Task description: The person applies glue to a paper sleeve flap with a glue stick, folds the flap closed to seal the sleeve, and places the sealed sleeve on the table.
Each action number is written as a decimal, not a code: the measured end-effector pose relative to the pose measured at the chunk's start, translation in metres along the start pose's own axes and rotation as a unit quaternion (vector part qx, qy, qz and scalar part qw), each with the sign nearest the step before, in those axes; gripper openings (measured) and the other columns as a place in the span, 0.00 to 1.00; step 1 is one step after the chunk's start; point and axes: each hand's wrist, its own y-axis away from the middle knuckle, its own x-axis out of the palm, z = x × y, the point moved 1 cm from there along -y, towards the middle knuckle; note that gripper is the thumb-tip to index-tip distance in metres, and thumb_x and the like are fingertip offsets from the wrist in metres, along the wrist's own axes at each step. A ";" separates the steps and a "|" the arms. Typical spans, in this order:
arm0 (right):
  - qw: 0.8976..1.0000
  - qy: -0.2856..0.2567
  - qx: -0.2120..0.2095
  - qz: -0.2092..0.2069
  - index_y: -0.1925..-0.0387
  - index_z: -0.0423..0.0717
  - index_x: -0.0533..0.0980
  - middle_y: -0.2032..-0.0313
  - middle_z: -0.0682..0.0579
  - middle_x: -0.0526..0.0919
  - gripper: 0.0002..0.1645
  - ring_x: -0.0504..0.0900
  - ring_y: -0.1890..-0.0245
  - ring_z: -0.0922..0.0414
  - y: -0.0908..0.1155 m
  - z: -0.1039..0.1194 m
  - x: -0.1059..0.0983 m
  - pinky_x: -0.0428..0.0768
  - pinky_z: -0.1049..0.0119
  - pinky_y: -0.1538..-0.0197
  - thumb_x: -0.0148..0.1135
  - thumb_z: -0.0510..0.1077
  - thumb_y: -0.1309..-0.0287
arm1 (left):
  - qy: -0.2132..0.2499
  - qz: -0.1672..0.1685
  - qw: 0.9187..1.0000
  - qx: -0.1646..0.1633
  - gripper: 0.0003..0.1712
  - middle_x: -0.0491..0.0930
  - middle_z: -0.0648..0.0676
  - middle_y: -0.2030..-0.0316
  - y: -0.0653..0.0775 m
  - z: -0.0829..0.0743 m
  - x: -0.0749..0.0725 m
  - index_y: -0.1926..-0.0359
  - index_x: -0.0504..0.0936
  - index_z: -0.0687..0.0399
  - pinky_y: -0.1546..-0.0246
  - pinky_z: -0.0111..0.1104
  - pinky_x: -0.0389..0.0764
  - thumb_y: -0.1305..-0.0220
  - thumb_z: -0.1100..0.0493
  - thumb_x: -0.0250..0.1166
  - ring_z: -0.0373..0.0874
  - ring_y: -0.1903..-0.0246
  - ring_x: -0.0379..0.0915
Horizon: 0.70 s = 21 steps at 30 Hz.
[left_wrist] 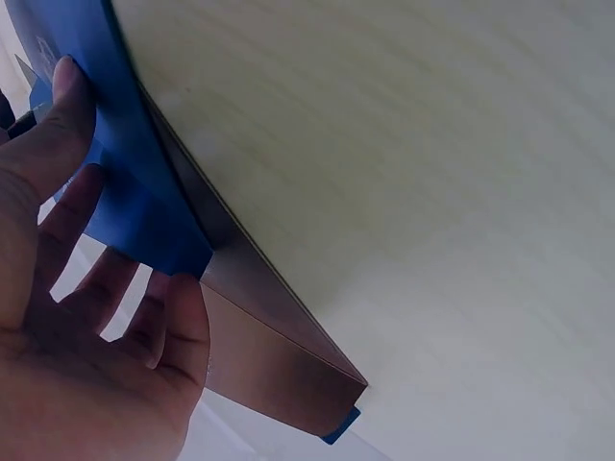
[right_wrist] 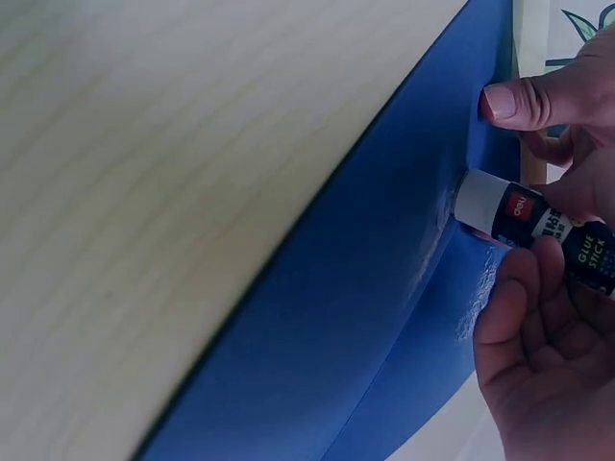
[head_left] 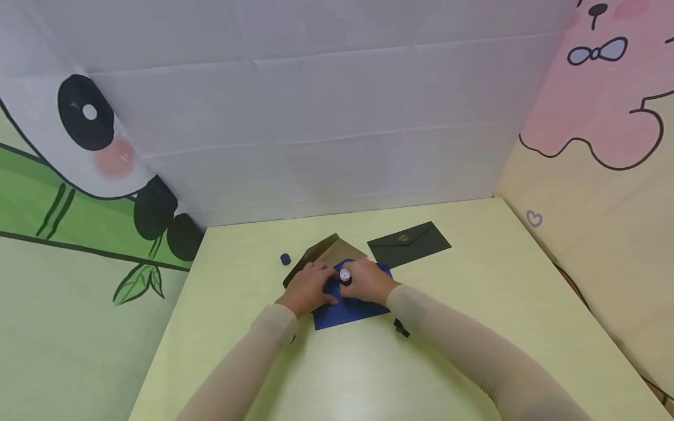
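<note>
My right hand [head_left: 368,282] grips a glue stick [right_wrist: 548,223] with a white collar and dark label, its end against the blue envelope [head_left: 344,316]. Whitish glue streaks [right_wrist: 476,307] show along the envelope's fold and flap in the right wrist view. My left hand [head_left: 310,289] rests on the envelope's left part, thumb and fingers spread, pressing rather than gripping. Behind and partly beneath the blue envelope lies a brown envelope [head_left: 341,252] with its flap open. The exact contact under the right fingers is hidden in the head view.
A dark envelope [head_left: 408,248] with a small emblem, flap down, lies at the back right. The dark blue cap [head_left: 285,259] stands left of the brown envelope. White cloth [head_left: 337,152] hangs behind the pale table [head_left: 337,374], with printed cloths at both sides.
</note>
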 end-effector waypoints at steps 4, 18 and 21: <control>1.000 -0.004 0.009 0.002 0.63 0.49 0.82 0.70 0.57 0.80 0.09 0.77 0.70 0.61 0.002 0.000 -0.002 0.73 0.68 0.62 0.78 0.43 0.32 | 0.000 0.004 1.000 0.001 0.33 0.88 0.53 0.29 0.000 0.002 0.001 0.33 0.91 0.42 0.28 0.57 0.86 0.35 0.43 0.91 0.57 0.32 0.80; 0.997 -0.021 0.071 -0.005 0.62 0.48 0.83 0.68 0.55 0.84 0.11 0.81 0.67 0.57 0.017 -0.010 -0.013 0.78 0.63 0.60 0.82 0.44 0.33 | 0.007 0.017 1.000 -0.009 0.34 0.86 0.54 0.26 0.011 0.000 -0.008 0.32 0.90 0.41 0.24 0.59 0.85 0.34 0.41 0.90 0.60 0.28 0.80; 0.997 -0.019 0.077 -0.003 0.62 0.47 0.84 0.68 0.54 0.85 0.10 0.81 0.67 0.58 0.019 -0.010 -0.016 0.79 0.63 0.59 0.82 0.43 0.33 | 0.006 0.019 1.000 -0.009 0.34 0.86 0.54 0.26 0.012 0.000 -0.007 0.31 0.90 0.41 0.24 0.59 0.85 0.34 0.41 0.90 0.59 0.28 0.79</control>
